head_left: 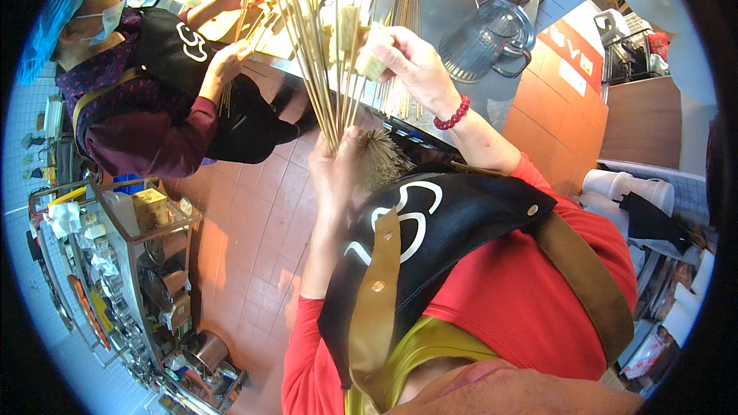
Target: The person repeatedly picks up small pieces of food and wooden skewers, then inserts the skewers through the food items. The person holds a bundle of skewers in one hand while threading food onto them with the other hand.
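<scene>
Red top: nearest the lens, toward four o'clock, under your black apron.
Left hand: just off centre toward ten o'clock; you grip the lower ends of a stick bundle that fans upward toward eleven.
Right hand: between twelve and one o'clock; you pinch a pale block, blurred, beside the bundle.
Desk: bears a clear jug at one o'clock.
Co-worker: at ten o'clock.

a red top w/ sleeves is worn, & over it a black apron w/ white curved marks. the brown straps have round metal studs. on r. wrist sits a red bead bracelet; at neck, a yellow-green collar.
</scene>
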### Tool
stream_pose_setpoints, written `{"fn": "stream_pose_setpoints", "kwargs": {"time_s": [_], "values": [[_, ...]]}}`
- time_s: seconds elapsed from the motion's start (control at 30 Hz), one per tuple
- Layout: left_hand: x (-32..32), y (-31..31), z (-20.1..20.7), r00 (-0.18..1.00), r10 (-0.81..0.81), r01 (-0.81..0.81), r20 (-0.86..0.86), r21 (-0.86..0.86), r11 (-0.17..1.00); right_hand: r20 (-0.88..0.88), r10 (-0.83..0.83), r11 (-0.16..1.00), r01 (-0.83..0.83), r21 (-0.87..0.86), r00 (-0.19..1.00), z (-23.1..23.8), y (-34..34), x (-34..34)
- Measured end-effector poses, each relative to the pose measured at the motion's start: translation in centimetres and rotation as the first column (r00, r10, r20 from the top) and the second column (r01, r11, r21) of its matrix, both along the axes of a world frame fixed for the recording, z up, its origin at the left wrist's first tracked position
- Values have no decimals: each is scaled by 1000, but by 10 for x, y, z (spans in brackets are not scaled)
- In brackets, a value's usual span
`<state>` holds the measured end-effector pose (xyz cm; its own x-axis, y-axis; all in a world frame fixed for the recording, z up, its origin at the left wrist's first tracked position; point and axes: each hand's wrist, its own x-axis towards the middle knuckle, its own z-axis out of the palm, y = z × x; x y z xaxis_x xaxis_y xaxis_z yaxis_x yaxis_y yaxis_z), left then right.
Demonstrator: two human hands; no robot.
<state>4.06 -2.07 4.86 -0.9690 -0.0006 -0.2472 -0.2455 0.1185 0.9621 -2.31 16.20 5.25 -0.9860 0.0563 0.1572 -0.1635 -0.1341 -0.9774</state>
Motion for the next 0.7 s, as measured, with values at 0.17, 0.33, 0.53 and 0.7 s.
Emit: {"fn": "stream_pose_setpoints", "kwargs": {"time_s": [0.17, 0.33, 0.53, 0.7], "values": [[-7, 10, 11, 996, 83, -76, -41, 158, 985, 102, -39, 968, 63, -241, 994, -14, -5, 14], [-7, 28, 12, 1000, -13, 14, -9, 211, 977, 158, 492, 737, -312, -600, 856, -27, -31, 30], [-11, 37, 11, 998, -29, -2, 63, 450, 893, 276, 451, 749, -192, -635, 849, -12, -21, 21], [-15, 48, 10, 994, 77, -39, -72, 437, 899, 297, 343, 771, -87, -631, 891, -7, -18, 7]]}}
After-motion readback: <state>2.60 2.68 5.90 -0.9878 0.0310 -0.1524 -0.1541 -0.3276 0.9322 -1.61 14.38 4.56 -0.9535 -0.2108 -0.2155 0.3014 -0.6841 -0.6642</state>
